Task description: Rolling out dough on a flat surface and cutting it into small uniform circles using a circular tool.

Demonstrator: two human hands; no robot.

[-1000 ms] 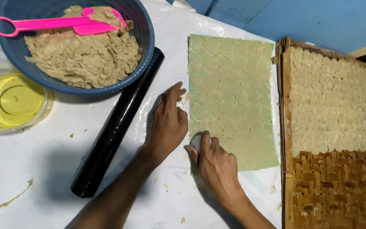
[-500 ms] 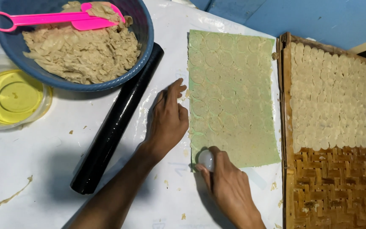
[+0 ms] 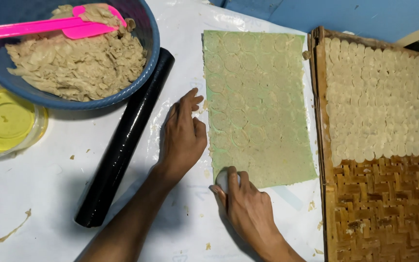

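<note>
Head view: in the lower middle of the frame the right hand curls its fingers over a small round white cutter, pressing it onto the bottom left corner of the flat, pale green rectangular sheet of rolled dough, which fills the centre of the frame and already carries rows of circular imprints. The left hand lies flat with fingers loosely spread, holding nothing, its fingertips touching the sheet's left edge on the white plastic-covered table.

Just left of that hand a long black cylindrical rolling pin runs diagonally. In the upper left sits a blue round plastic bowl heaped with beige dough scraps, a pink plastic spatula resting on top; below it, a clear round dish of yellow oil. At the right a woven bamboo tray holds overlapping pale discs across its upper half.

The risks, as I judge them: so near the corner, the cutter may overrun the edge and give an incomplete disc; if the flat hand eases off, the thin sheet could slide or crease; a forearm could nudge the pin into rolling.
</note>
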